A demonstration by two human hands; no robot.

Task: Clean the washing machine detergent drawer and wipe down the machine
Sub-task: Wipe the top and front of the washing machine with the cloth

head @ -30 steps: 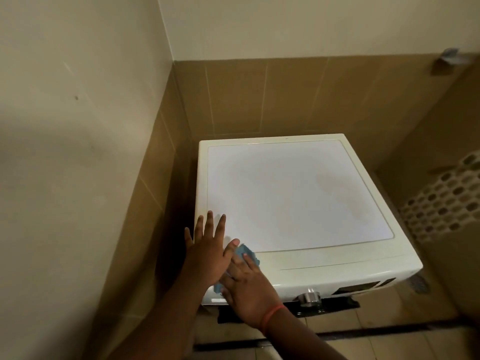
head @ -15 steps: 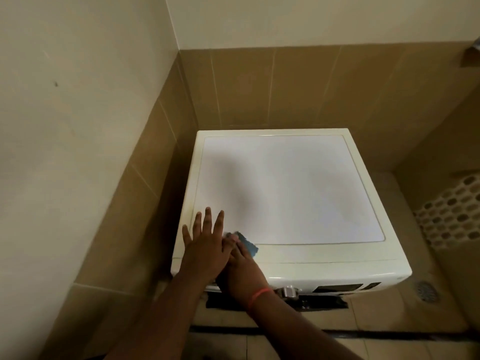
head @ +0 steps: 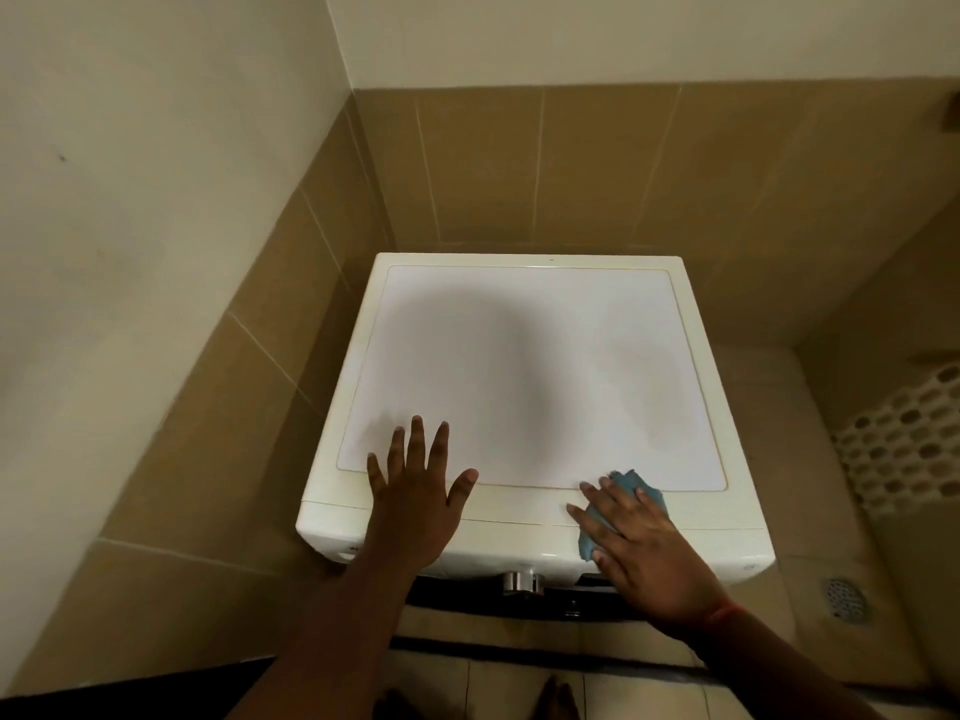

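Pressing flat with straight fingers, the right hand (head: 641,537) hides most of the blue cloth (head: 636,485) on the washing machine (head: 519,366) front edge. Fingers spread, the left hand (head: 415,491) rests flat nearby; the detergent drawer is out of sight.

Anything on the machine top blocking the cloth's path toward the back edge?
Nothing visible does. The right hand presses the blue cloth at the front right of the washing machine top; the left hand rests flat at the front left, off that path.

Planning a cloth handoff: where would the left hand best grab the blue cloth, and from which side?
Probably the bunched far corner of the cloth, from above on the washer lid side. It sticks up beyond the right hand, which presses the rest flat.
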